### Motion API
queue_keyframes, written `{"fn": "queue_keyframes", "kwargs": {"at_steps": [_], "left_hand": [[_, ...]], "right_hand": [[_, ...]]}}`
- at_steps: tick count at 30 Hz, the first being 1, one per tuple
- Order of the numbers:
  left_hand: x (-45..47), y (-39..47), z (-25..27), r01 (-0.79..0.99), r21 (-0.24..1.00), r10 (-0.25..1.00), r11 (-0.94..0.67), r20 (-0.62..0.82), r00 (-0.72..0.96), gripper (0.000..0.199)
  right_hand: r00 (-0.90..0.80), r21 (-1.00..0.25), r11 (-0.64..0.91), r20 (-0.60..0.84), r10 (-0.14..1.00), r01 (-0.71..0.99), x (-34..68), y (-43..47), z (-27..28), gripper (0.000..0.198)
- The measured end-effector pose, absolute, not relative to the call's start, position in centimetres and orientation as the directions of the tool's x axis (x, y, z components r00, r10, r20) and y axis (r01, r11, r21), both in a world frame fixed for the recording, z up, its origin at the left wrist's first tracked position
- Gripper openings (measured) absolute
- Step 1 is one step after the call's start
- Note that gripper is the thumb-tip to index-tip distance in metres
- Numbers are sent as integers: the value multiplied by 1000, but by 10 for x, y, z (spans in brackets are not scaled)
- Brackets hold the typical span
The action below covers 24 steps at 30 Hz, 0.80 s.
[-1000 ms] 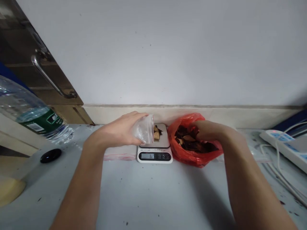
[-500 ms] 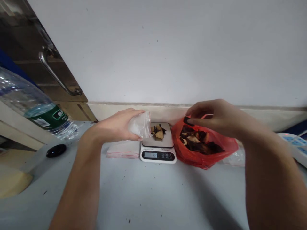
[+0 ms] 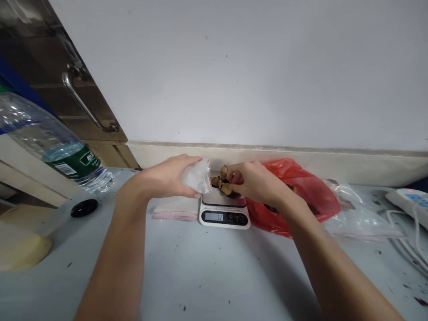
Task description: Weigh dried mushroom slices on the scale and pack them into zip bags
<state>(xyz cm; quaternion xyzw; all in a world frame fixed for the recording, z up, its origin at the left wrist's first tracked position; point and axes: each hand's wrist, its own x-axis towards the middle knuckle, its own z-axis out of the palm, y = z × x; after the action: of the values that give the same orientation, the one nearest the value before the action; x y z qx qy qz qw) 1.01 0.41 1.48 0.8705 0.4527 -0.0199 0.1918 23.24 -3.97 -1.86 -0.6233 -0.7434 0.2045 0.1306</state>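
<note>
Hold the clear bag (image 3: 196, 176) steady beside the dried pieces (image 3: 226, 189) on the scale (image 3: 224, 209), clamped in the left hand's (image 3: 167, 177) fingers. Avoid pressing down with the right hand (image 3: 254, 180), curled at the pieces; cannot tell its fingers' grip.

Just the one view here, and it's from the wearer's head, looking forward and down: left hand (image 3: 167, 176) and right hand (image 3: 259, 182) mid-frame, worktop (image 3: 207, 276) close below, wall (image 3: 254, 71) ahead filling the top!

My left hand (image 3: 163, 179) curves rightward, thumb (image 3: 189, 192) on the near side; my right hand (image 3: 257, 180) reaches left, fingers (image 3: 235, 170) bent.
</note>
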Motion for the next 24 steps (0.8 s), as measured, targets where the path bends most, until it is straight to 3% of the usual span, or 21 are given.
{"fn": "queue_keyframes", "kwargs": {"at_steps": [3,7,14,19,24], "left_hand": [[10,5,15,797,297,776,-526,-215,593,85],[10,4,15,830,261,797,-492,-249,550,101],[7,5,12,838,253,800,-484,-261,541,105],[7,5,12,855,233,813,-463,-272,515,104],[6,5,13,855,236,810,-462,-281,515,105]], "right_hand": [[-177,-527,122,-55,983,841,237,-42,-14,22],[-75,-486,97,65,995,868,244,-42,-10,21],[-28,-485,104,162,986,868,255,-40,-5,16],[-49,-571,97,99,994,816,256,-36,-10,14],[-38,-604,33,5,999,797,244,-32,-13,33]]}}
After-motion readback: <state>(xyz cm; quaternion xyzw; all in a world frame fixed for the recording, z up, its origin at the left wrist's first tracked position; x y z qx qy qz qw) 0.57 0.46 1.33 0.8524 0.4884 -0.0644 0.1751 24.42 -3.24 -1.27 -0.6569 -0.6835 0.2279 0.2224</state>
